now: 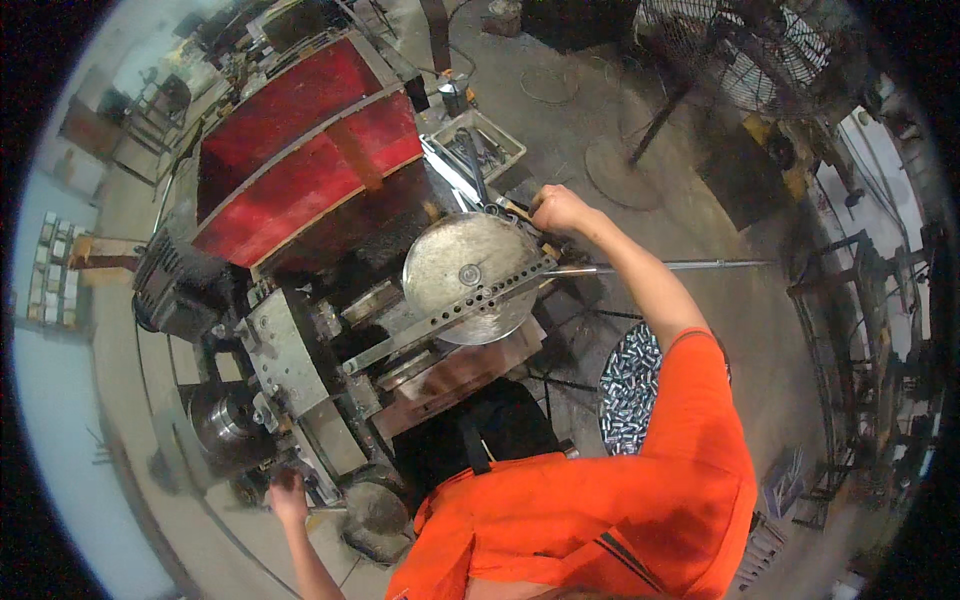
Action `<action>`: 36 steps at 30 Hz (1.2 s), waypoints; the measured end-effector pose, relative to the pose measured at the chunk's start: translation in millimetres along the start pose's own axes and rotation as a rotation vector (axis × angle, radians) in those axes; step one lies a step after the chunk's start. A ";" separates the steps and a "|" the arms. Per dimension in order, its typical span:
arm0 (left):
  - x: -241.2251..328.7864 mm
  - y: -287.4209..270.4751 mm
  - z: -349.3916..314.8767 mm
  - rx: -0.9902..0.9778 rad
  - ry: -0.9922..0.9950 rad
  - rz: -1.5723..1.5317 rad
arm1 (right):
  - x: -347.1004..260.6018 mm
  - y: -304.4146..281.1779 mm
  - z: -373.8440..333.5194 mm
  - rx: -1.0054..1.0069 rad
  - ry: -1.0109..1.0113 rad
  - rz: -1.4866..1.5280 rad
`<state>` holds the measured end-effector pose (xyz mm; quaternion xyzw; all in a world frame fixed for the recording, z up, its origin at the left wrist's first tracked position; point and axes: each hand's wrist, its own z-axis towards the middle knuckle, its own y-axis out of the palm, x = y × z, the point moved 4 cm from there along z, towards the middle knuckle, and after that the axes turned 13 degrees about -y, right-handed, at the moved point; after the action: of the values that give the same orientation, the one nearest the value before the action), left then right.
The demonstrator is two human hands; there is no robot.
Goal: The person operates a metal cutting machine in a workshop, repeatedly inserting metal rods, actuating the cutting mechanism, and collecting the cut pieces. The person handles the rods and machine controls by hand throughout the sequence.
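Observation:
My right hand [558, 210] is closed at the far side of a round metal disc [470, 265], beside the end of a dark bar. What it grips, if anything, is hidden under the fingers. A long flat lever with a row of holes [445, 315] lies across the disc, and a thin shiny rod [665, 266] runs right from it, beneath my forearm. My left hand [287, 495] is at the machine's near left end, close to a round metal chuck [232, 420]. Its fingers are dark and blurred, so their grip does not show.
Behind the machine [290, 345] stands a large red-lined bin [310, 130]. A small tray of tools [510, 135] sits beyond the disc. To my right is a round container full of small metal cylinders [628, 390]. A pedestal fan [740, 60] stands at the far right.

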<state>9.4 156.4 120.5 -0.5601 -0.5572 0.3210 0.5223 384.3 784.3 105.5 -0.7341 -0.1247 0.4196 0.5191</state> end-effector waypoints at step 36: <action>34.1 -14.8 -17.8 0.007 0.090 0.000 | 1.9 77.6 2.8 -0.526 -0.611 -0.283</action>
<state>27.7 182.6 146.5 -0.5720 -0.5320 0.2974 0.5489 363.8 754.0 36.9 -0.6592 -0.4751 0.4961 0.3059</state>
